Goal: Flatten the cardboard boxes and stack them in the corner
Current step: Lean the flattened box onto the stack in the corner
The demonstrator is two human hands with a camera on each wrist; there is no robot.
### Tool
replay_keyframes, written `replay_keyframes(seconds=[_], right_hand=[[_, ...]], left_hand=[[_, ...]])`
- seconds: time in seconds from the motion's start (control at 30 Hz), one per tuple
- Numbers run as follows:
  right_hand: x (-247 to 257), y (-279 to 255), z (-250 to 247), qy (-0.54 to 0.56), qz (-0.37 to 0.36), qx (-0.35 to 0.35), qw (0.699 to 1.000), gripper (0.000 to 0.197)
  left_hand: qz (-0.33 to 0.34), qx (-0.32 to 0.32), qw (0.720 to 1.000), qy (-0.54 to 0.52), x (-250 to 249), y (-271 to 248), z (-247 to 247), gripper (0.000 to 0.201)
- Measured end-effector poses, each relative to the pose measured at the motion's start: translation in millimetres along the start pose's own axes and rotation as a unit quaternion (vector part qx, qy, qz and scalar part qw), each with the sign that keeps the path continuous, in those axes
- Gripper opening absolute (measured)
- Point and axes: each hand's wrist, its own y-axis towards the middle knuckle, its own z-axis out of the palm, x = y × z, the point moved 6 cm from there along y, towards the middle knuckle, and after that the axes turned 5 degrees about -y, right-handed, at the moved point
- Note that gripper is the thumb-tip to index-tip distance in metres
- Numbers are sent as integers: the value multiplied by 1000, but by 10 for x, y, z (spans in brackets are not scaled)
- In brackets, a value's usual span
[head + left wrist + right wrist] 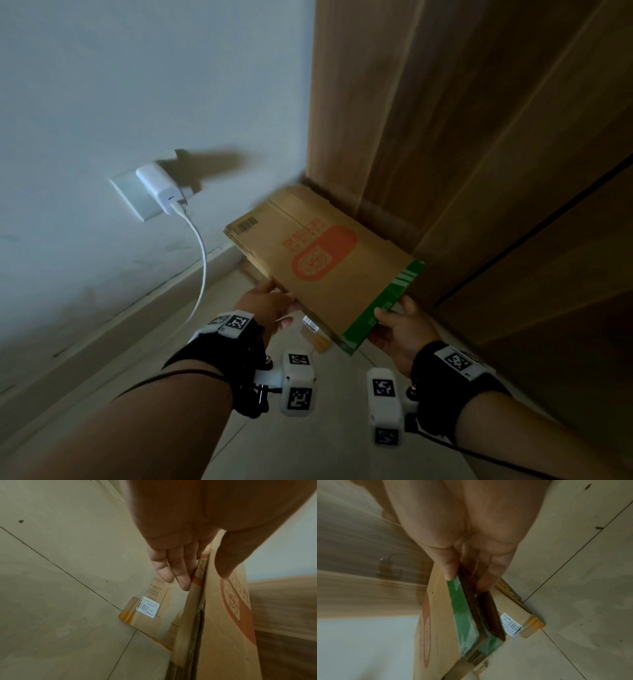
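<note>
I hold a flattened cardboard box [325, 260] with an orange logo and a green end strip, tilted above the floor near the corner. My left hand [274, 305] pinches its near left edge, thumb on top and fingers underneath [204, 580]. My right hand [390, 318] pinches the green end, thumb on the strip and fingers below [467, 580]. Under the held box [223, 628] [440, 615] lies a second flattened box [317, 337] on the floor, with a white barcode label and yellow tape [154, 615] [518, 622]. Most of it is hidden in the head view.
A white wall with a socket and plugged-in charger [161, 188] stands on the left, its cable [202, 260] hanging to the floor. Wooden cabinet panels [479, 137] rise on the right and meet the wall at the corner. Beige tiled floor [308, 445] lies below.
</note>
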Motion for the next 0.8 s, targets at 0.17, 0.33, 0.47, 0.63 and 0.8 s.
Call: replay_keyframes(seconds=[0.17, 0.33, 0.47, 0.63, 0.8], right_hand=[[-64, 409, 26, -7, 3, -10, 1000, 55], [-302, 810, -64, -31, 34, -107, 993, 69], [-469, 931, 1, -81, 46, -90, 992, 57], [-519, 954, 33, -61, 54, -72, 994, 58], [-525, 1012, -23, -147, 56, -72, 985, 62]], left_hand=[[8, 2, 1000, 16, 155, 354, 22, 63], [-34, -30, 999, -22, 298, 516, 94, 67], [-34, -48, 997, -41, 380, 607, 84, 66], [-44, -17, 999, 26, 450, 699, 96, 74], [-70, -32, 997, 27, 519, 747, 33, 81]])
